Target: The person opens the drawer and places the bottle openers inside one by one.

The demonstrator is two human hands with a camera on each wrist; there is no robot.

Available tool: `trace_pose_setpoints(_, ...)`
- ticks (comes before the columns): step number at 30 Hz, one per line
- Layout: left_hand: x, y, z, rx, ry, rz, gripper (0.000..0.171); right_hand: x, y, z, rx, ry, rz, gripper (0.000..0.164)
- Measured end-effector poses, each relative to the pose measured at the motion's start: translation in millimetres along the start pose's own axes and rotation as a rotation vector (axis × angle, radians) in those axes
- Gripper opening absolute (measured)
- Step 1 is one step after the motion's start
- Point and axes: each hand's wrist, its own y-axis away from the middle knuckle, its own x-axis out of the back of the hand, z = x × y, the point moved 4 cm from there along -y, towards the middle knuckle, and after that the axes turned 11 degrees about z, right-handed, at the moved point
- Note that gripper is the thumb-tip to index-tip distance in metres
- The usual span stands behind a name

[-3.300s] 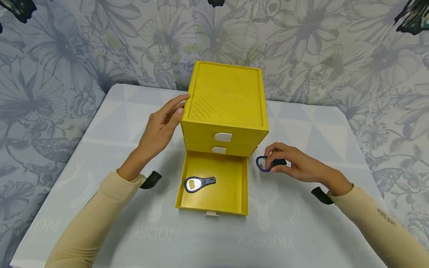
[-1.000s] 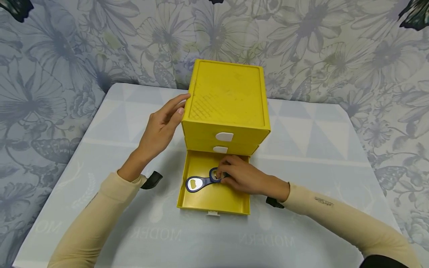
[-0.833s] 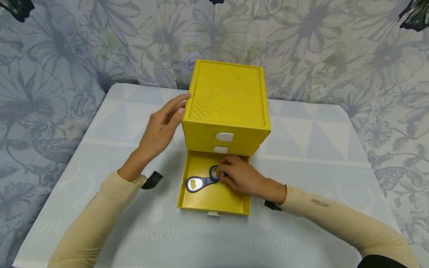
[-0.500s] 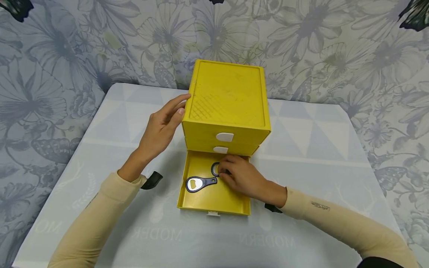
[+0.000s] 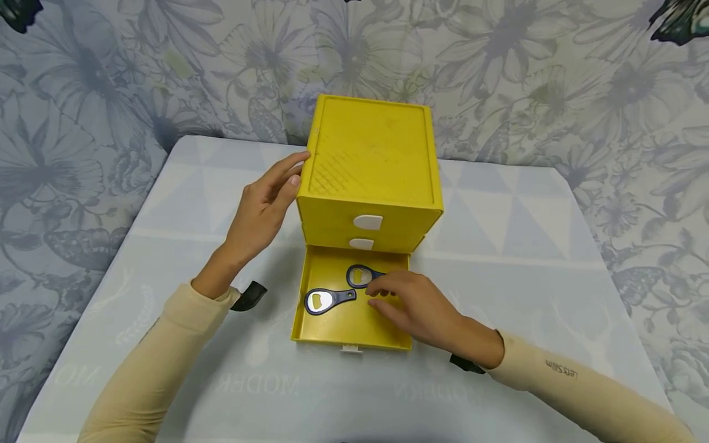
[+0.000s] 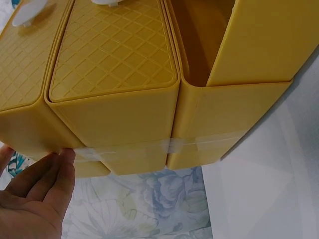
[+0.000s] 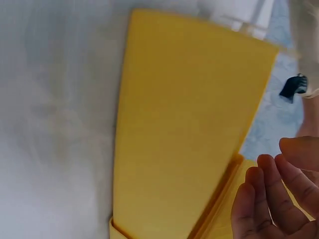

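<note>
Two dark blue bottle openers lie in the pulled-out bottom drawer (image 5: 332,335) of a yellow drawer unit (image 5: 376,151). The nearer bottle opener (image 5: 328,301) rests at the left, its handle pointing right. Behind it, the other bottle opener (image 5: 360,277) has its handle end partly hidden by my right hand (image 5: 423,304). That hand hovers over the drawer's right side with fingers loosely bent and nothing between them. My left hand (image 5: 260,209) rests its fingertips on the unit's left side, fingers nearly straight, as the left wrist view also shows at the yellow wall (image 6: 114,124).
The unit stands on a pale patterned tablecloth (image 5: 526,295) close to a floral backdrop (image 5: 498,74). Two upper drawers are closed, each with a white handle (image 5: 368,222). The bottom drawer's white handle (image 5: 351,349) sticks out toward the front.
My right hand has carried the second bottle opener from the table at the right into the drawer, let go of it and drawn back slightly. The left hand has stayed on the unit.
</note>
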Motion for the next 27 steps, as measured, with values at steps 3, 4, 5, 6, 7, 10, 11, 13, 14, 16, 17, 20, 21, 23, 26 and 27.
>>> trace_pose_setpoints(3,0.4,0.2,-0.5,-0.003,0.007,0.002,0.041,4,10,-7,-0.012,-0.051,0.023,0.011)
trace_pose_setpoints(4,0.4,0.1,-0.5,-0.004,0.01,0.002,0.041,4,13,-9,-0.016,-0.068,0.031,0.011)
trace_pose_setpoints(5,0.3,0.0,-0.5,-0.005,0.011,0.003,0.041,5,17,-10,-0.016,-0.084,0.039,0.012)
trace_pose_setpoints(6,0.2,-0.1,-0.4,-0.006,0.01,0.002,0.041,5,20,-12,-0.016,-0.099,0.045,0.013)
trace_pose_setpoints(7,0.0,-0.2,-0.2,-0.006,0.013,0.002,0.041,5,23,-15,-0.011,-0.113,0.053,0.014)
trace_pose_setpoints(10,0.0,-0.1,-0.1,-0.005,0.008,0.003,0.041,5,32,-22,0.015,-0.134,0.072,0.016)
trace_pose_setpoints(11,0.0,-0.2,0.0,-0.004,0.006,0.004,0.041,5,35,-24,0.025,-0.131,0.081,0.017)
trace_pose_setpoints(13,0.5,-0.6,0.2,-0.007,0.009,0.009,0.041,4,39,-28,0.035,-0.121,0.097,0.018)
trace_pose_setpoints(14,0.8,-0.7,0.1,-0.009,0.009,0.012,0.041,5,41,-29,0.035,-0.112,0.103,0.018)
trace_pose_setpoints(16,1.1,-0.9,0.0,-0.009,0.013,0.013,0.041,5,45,-31,0.029,-0.095,0.115,0.018)
trace_pose_setpoints(17,1.2,-1.0,-0.1,-0.008,0.015,0.014,0.041,5,47,-33,0.03,-0.091,0.123,0.019)
trace_pose_setpoints(20,0.7,-1.6,0.1,-0.003,0.014,0.013,0.041,4,53,-38,0.037,-0.095,0.135,0.018)
trace_pose_setpoints(21,0.3,-1.9,0.3,0.0,0.011,0.011,0.041,3,55,-41,0.036,-0.103,0.134,0.017)
trace_pose_setpoints(23,-0.2,-2.4,0.7,0.006,0.007,0.008,0.041,0,60,-44,0.026,-0.118,0.126,0.014)
trace_pose_setpoints(26,-0.4,-1.9,0.8,0.016,-0.002,0.005,0.041,-6,66,-45,-0.036,-0.137,0.076,0.01)
trace_pose_setpoints(27,-0.3,-1.5,0.8,0.018,0.0,0.004,0.041,-8,67,-44,-0.054,-0.139,0.06,0.009)
